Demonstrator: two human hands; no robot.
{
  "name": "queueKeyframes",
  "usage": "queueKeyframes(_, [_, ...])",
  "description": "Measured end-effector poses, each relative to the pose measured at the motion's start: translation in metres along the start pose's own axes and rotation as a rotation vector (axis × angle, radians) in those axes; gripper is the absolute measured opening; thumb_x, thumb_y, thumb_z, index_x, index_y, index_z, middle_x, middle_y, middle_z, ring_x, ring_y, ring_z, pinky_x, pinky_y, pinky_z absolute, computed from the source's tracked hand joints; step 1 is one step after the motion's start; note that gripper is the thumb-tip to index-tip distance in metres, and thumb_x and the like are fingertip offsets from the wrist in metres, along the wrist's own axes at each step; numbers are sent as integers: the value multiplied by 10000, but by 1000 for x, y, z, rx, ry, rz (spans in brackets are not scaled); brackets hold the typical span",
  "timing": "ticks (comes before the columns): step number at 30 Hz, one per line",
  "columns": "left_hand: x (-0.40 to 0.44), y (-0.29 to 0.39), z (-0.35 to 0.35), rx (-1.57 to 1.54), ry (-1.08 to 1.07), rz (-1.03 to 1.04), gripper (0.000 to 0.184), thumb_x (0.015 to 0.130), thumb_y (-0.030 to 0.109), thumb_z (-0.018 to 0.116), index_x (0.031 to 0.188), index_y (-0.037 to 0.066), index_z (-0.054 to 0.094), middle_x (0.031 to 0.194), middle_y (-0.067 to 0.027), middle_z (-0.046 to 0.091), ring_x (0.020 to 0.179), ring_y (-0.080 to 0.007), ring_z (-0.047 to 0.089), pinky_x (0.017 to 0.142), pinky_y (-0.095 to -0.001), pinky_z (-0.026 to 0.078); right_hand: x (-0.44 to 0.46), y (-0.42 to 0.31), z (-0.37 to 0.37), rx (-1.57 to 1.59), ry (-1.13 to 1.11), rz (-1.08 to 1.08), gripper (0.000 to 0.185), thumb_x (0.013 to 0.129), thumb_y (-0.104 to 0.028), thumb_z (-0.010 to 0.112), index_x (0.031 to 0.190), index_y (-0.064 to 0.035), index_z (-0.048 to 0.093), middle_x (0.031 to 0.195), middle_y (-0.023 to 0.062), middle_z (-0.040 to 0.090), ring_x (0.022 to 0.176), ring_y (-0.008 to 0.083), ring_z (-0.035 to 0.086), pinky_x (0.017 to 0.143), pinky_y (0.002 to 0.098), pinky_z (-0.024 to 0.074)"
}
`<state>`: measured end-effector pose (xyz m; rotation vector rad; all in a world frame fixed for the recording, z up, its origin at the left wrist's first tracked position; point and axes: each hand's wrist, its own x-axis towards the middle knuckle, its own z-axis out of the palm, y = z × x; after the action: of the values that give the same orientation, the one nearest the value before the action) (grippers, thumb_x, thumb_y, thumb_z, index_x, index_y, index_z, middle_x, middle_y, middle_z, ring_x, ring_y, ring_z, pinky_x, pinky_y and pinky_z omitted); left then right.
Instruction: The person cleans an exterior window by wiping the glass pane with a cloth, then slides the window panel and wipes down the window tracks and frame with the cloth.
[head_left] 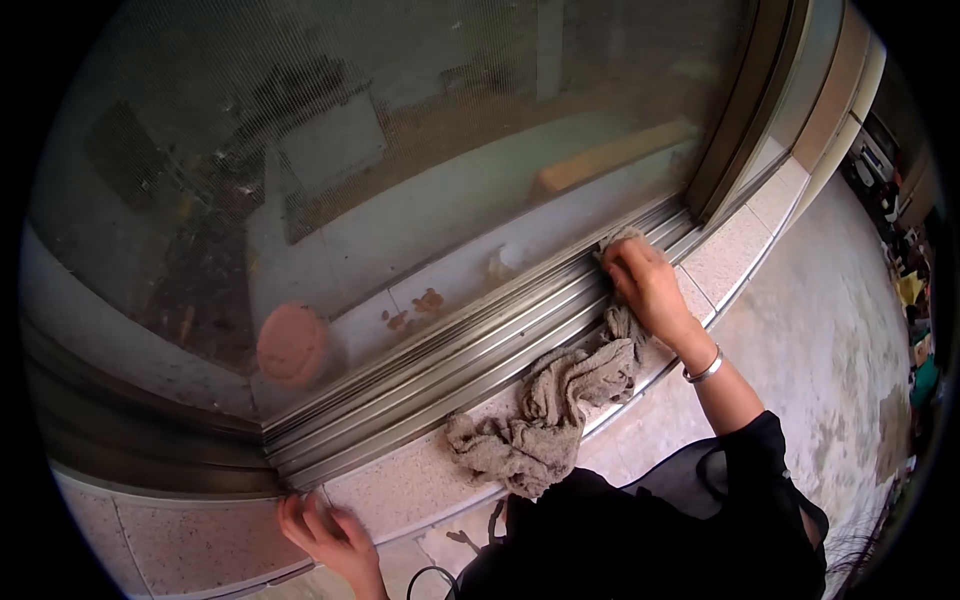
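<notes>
My right hand (648,288) is closed on one end of a grey-brown cloth (535,425), pressing it into the metal window track (470,345) near its right end. The rest of the cloth hangs in crumpled folds over the tiled sill (410,490). A silver bangle (704,364) circles my right wrist. At the track's left end, my left hand (332,538) rests on the sill's tiles with fingers slightly apart and nothing in them.
A window screen (420,130) rises behind the track, bounded on the right by a brown metal frame (750,110). Behind the screen is a round pinkish object (291,344). Concrete floor (800,380) lies below the sill, with assorted belongings (915,290) at far right.
</notes>
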<state>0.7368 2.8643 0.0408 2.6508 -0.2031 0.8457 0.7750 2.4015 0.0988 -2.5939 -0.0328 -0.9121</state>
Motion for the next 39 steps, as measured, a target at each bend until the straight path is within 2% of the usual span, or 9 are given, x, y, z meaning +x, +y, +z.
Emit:
queueKeyframes(7, [0,4,2,-9,-34,-2,264,796,41,495,1043,-21,562,1203,-229,433,1175,-425,396,959,-528,340,6,-8,14,16,-88,-190,91,799,-82,633,824,-26,565,777,115,597,765,301,593,707,395,477])
queueKeyframes(12, [1,4,0,-24,-18,18,248,806,44,487,1030,-35,560,1197,-241,432,1182,-426,390,964,-532,338,11,-92,75,239,-142,-370,94,759,-69,637,785,0,580,723,149,623,705,280,630,712,363,536])
queueKeyframes(21, [-3,-6,-2,8,17,13,286,821,87,478,1078,-20,542,1213,-218,444,1167,-402,405,967,-496,330,10,-21,30,-75,-93,-176,112,829,-167,638,804,-72,583,726,72,644,634,224,616,606,354,501])
queueKeyframes(27, [2,1,0,30,21,8,286,806,81,491,1071,-11,545,1225,-210,447,1178,-402,400,971,-500,325,14,-41,35,-218,-37,-303,118,676,-59,594,777,-44,536,661,89,563,707,258,575,662,353,480])
queueKeyframes(28, [2,3,0,37,-3,11,284,803,81,494,1067,-10,545,1228,-205,449,1180,-402,399,971,-503,324,13,-50,46,-57,-101,-342,105,765,-77,643,805,-19,565,686,98,544,702,260,555,661,360,464])
queueKeyframes(31, [3,4,0,35,17,32,256,811,108,474,1017,-20,558,1173,-228,461,1171,-439,396,925,-575,337,12,-84,60,-102,-160,-410,159,635,-70,584,783,-39,533,675,97,561,700,253,572,681,341,491])
queueKeyframes(33, [3,-1,-1,33,22,38,253,814,118,476,1012,-17,556,1170,-225,464,1166,-439,396,925,-580,332,13,-79,60,1,-127,-421,173,651,-77,603,809,-46,539,665,93,572,713,250,586,689,341,493])
queueKeyframes(37, [0,-5,-1,84,31,68,249,824,145,476,1003,-11,551,1162,-219,469,1156,-442,394,929,-587,321,12,-49,36,-4,-181,-230,108,886,-160,568,883,-54,550,721,104,608,707,270,601,696,363,471])
queueKeyframes(39, [0,-2,-2,87,29,51,253,827,152,474,1006,-10,550,1160,-215,471,1157,-442,394,931,-587,319,10,-50,39,-19,-142,-224,108,851,-136,584,885,-42,545,706,104,587,707,274,580,706,363,464])
